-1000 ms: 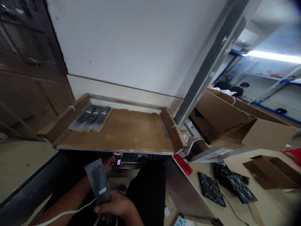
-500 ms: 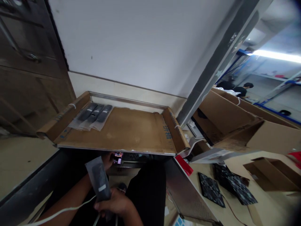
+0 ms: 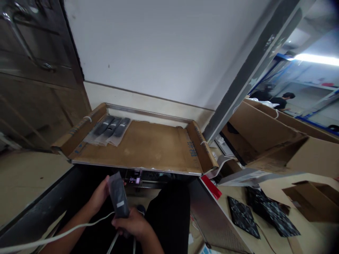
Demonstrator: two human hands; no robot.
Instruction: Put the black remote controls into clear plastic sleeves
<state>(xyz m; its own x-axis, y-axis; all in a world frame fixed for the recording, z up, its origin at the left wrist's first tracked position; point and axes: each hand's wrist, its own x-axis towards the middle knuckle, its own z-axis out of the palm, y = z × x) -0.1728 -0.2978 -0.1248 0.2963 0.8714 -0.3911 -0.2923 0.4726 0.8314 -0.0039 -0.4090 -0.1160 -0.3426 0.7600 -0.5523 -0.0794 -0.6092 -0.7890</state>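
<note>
My right hand [image 3: 134, 223] is closed around the lower end of a long black item in a frosted plastic bag [image 3: 118, 195], which carries a small white label. The bag tilts upward above my lap. At its upper end is my left hand [image 3: 101, 193], with the thumb along the left edge and the fingers passing behind, mostly hidden. Several similar bagged black items [image 3: 112, 130] lie side by side at the left of a cardboard-lined tray [image 3: 156, 148]. A white cord [image 3: 79, 229] runs across in front of my left forearm.
Below the tray's front edge, a lit phone screen [image 3: 135, 180] shows in the dark opening. To the right stand a large open carton [image 3: 267, 137], a smaller carton [image 3: 312, 201] and black patterned packages [image 3: 243, 216]. Two people sit in the background.
My left hand has come away from beside the phone to the upper end of the bag. My right hand keeps its hold. The view has shifted slightly.
</note>
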